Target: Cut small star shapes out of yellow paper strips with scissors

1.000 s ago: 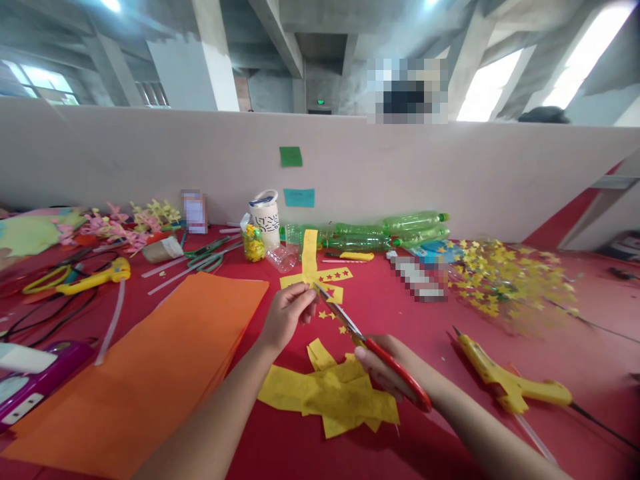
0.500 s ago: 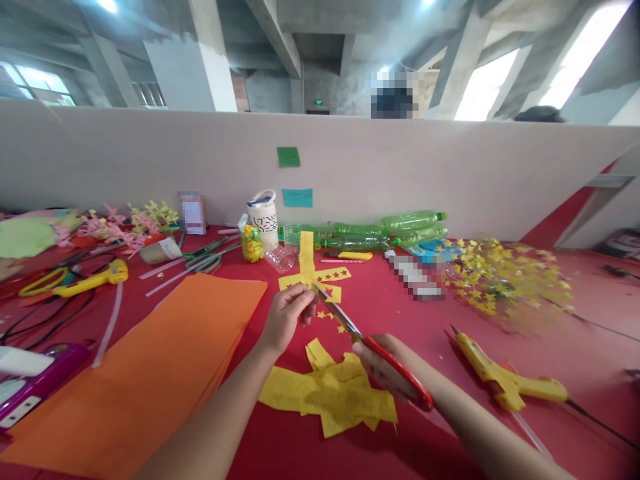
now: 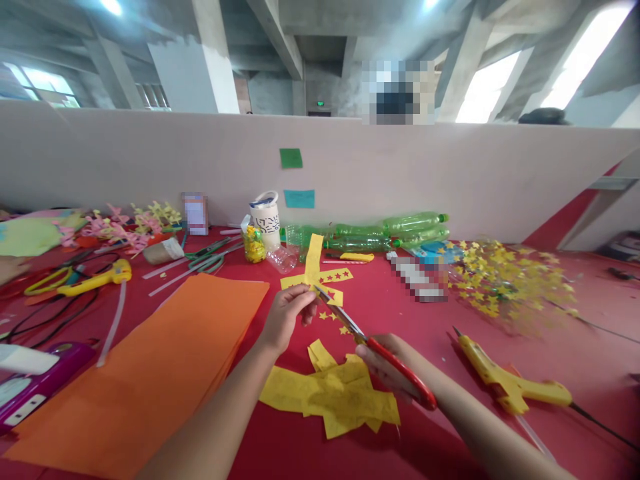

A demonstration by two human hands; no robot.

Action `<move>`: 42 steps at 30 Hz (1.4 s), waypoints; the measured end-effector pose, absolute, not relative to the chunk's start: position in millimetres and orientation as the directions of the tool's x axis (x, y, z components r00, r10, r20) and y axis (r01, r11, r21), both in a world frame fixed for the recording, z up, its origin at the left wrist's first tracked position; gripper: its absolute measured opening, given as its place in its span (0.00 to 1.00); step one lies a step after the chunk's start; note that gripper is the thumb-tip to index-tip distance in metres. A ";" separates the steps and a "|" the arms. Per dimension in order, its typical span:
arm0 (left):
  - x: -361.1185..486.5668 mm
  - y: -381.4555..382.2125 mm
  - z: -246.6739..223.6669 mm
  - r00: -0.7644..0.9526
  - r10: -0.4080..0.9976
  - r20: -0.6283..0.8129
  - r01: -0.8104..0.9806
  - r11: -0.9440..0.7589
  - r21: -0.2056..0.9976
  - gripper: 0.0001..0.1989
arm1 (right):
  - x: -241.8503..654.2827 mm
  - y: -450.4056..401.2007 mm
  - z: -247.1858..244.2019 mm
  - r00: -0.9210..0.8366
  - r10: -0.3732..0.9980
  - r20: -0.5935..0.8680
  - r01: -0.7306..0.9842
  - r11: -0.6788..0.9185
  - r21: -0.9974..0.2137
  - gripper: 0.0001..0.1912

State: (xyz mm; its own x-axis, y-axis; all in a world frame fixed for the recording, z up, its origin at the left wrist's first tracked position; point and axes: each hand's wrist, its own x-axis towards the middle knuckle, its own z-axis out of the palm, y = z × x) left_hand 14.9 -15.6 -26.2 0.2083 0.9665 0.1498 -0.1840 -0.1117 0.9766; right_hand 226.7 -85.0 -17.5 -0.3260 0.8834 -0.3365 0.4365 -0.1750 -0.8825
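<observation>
My left hand (image 3: pixel 285 320) pinches a yellow strip (image 3: pixel 314 259) between thumb and fingers, its long end standing up beyond them. My right hand (image 3: pixel 387 357) is closed round the red handles of a pair of scissors (image 3: pixel 404 368). The blade tips meet the strip right beside my left fingertips; whether they are parted there is hard to make out. Behind lie yellow pieces with star-shaped holes (image 3: pixel 336 275). Small cut yellow stars (image 3: pixel 330 316) rest on the red table below the blades. Nearer me is a pile of yellow pieces (image 3: pixel 333 393).
Orange sheets (image 3: pixel 165 360) lie at the left. Yellow glue guns lie on both sides, one at the right (image 3: pixel 505 377). Green plastic bottles (image 3: pixel 365 241), a white tumbler (image 3: pixel 265 223) and a yellow cutter knife (image 3: pixel 357 257) are at the back. A bunch of yellow stars (image 3: pixel 505 277) stands at the right.
The upright end of the yellow strip has tilted slightly to the right. Both hands keep nearly the same pose, and the whole view has shifted a little.
</observation>
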 end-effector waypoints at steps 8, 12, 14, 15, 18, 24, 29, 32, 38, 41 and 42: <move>14.9 -14.3 -23.8 0.142 0.980 0.138 -0.250 -0.099 0.963 0.09 | 225.9 -85.1 -15.2 -0.314 0.893 -0.324 0.439 -0.166 -0.883 0.26; 14.9 -14.4 -22.8 0.140 0.982 0.129 -0.292 -0.083 0.953 0.09 | 223.3 -87.0 -15.6 -0.293 0.904 -0.313 0.432 -0.167 -0.886 0.25; 15.8 -15.7 -21.5 0.171 0.979 0.113 -0.301 -0.058 0.952 0.10 | 222.4 -87.7 -18.1 -0.278 0.913 -0.298 0.425 -0.161 -0.891 0.25; 16.5 -16.6 -20.8 0.195 0.975 0.104 -0.299 -0.042 0.953 0.11 | 222.3 -87.8 -19.7 -0.269 0.920 -0.287 0.426 -0.153 -0.892 0.25; 18.4 -18.8 -19.5 0.249 0.965 0.087 -0.284 -0.013 0.959 0.12 | 222.8 -87.4 -24.6 -0.255 0.934 -0.251 0.437 -0.120 -0.891 0.25; 18.7 -16.7 -21.5 0.173 0.980 0.094 -0.346 -0.029 0.938 0.08 | 224.8 -86.0 -28.9 -0.240 0.943 -0.231 0.459 -0.099 -0.883 0.26; 17.5 -14.4 -22.4 0.142 0.985 0.097 -0.410 -0.031 0.912 0.08 | 225.3 -84.4 -29.7 -0.252 0.936 -0.247 0.490 -0.097 -0.866 0.26; 17.7 -14.4 -21.8 0.136 0.984 0.118 -0.409 -0.053 0.911 0.07 | 224.7 -84.5 -29.1 -0.258 0.931 -0.260 0.480 -0.110 -0.870 0.26; 18.0 -16.3 -21.3 0.128 0.971 0.201 -0.262 -0.162 0.951 0.09 | 226.8 -86.2 -27.6 -0.321 0.899 -0.298 0.397 -0.158 -0.904 0.26; 17.2 -16.0 -22.7 0.137 0.964 0.227 -0.213 -0.195 0.957 0.10 | 229.4 -86.3 -28.3 -0.361 0.888 -0.286 0.380 -0.140 -0.914 0.26; 16.9 -15.7 -23.2 0.139 0.962 0.235 -0.206 -0.204 0.957 0.10 | 230.2 -86.4 -28.5 -0.367 0.887 -0.282 0.381 -0.133 -0.915 0.26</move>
